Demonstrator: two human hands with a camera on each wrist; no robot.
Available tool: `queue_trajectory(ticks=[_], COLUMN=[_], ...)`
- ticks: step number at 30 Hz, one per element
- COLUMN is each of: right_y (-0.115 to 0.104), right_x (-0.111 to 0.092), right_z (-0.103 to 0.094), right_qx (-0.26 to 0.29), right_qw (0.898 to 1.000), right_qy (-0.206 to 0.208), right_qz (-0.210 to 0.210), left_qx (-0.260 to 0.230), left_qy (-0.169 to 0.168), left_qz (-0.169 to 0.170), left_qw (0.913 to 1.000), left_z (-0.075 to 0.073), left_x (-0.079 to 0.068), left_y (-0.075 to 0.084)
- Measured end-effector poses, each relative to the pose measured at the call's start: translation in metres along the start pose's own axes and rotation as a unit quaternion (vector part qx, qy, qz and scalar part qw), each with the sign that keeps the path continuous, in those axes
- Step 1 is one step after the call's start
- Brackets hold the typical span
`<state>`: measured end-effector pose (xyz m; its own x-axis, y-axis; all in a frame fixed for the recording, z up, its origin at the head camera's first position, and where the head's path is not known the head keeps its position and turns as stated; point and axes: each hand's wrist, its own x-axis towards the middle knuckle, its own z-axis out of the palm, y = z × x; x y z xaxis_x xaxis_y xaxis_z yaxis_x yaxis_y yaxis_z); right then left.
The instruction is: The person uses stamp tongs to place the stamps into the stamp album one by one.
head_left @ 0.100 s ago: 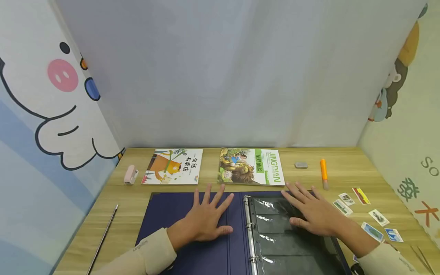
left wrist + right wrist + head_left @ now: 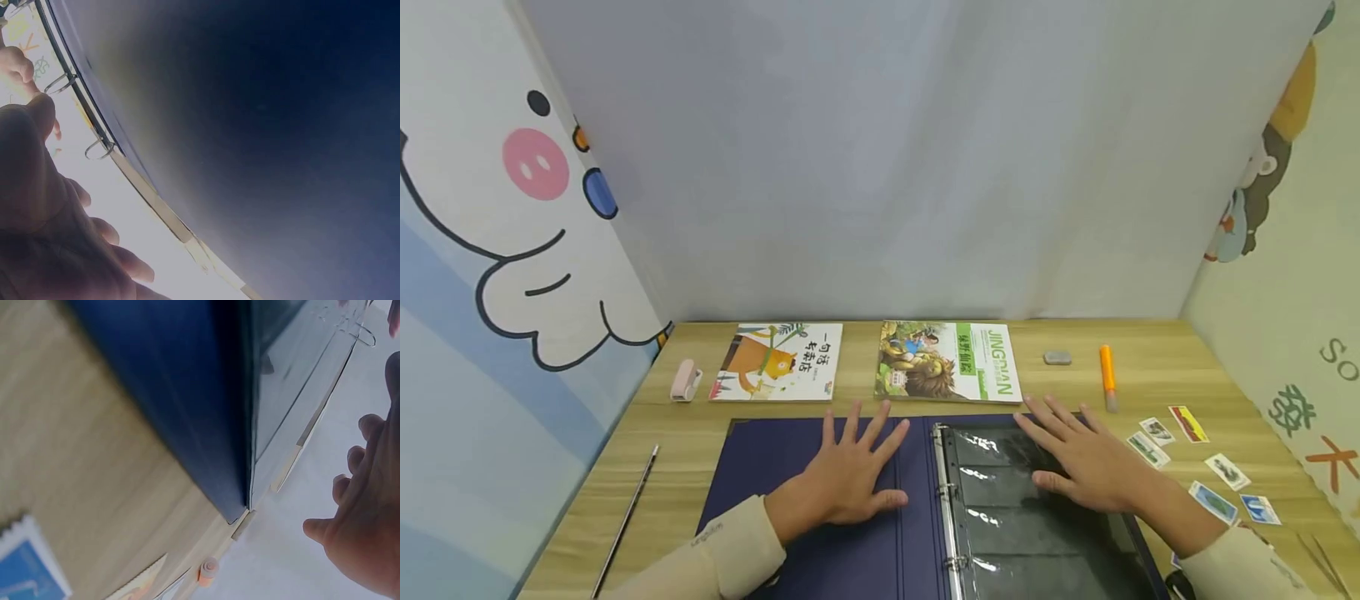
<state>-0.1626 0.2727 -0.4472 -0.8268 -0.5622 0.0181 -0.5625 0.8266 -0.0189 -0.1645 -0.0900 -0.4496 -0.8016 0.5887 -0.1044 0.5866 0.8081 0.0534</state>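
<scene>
Hovering above the binder (image 2: pixel 917 483), fingers (image 2: pixel 852 427) (image 2: pixel 1047 420) spread wide

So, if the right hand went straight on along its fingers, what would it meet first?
Most likely the right end of the lion-cover book, lying just beyond the fingertips of the right hand in the head view. The hand's height is hard to judge, so it might pass above instead.

Right hand (image 2: pixel 369 528) held clear of a blue binder (image 2: pixel 178 403)
A blue stamp (image 2: pixel 28 565) (perforated edge showing) lies on the wooden table (image 2: pixel 87 444).
</scene>
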Motion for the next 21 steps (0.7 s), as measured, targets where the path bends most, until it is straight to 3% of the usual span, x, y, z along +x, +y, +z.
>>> queue_trajectory(ticks=[4, 9, 12, 15, 18, 21], right_y=[0.001, 0.011, 0.025, 0.044, 0.062, 0.077], right_x=[-0.001, -0.008, -0.017, -0.031, -0.055, -0.087], right_z=[0.0, -0.001, -0.01, -0.026, -0.038, -0.04], right_qx=[0.006, 0.022, 0.03, 0.047, 0.062, 0.059], right_qw=[1.0, 1.0, 0.999, 0.996, 0.991, 0.986], right_qy=[0.007, 0.009, 0.032, 0.068, 0.089, 0.082], right_qz=[0.002, 0.002, 0.002, 0.025, 0.073, 0.131], left_qx=[-0.011, -0.084, -0.126, -0.134, -0.13, -0.114], left_qy=[-0.006, -0.025, -0.013, 0.01, 0.013, -0.012], left_qz=[-0.001, 0.014, 0.047, 0.078, 0.091, 0.092], left_qw=[0.9999, 0.9961, 0.9909, 0.9879, 0.9872, 0.9891], left_z=[-0.003, -0.007, -0.01, -0.015, -0.019, -0.016], left_x=[0.002, 0.014, 0.033, 0.059, 0.084, 0.1], left_y=[0.0, 0.001, 0.009, 0.023, 0.038, 0.051])
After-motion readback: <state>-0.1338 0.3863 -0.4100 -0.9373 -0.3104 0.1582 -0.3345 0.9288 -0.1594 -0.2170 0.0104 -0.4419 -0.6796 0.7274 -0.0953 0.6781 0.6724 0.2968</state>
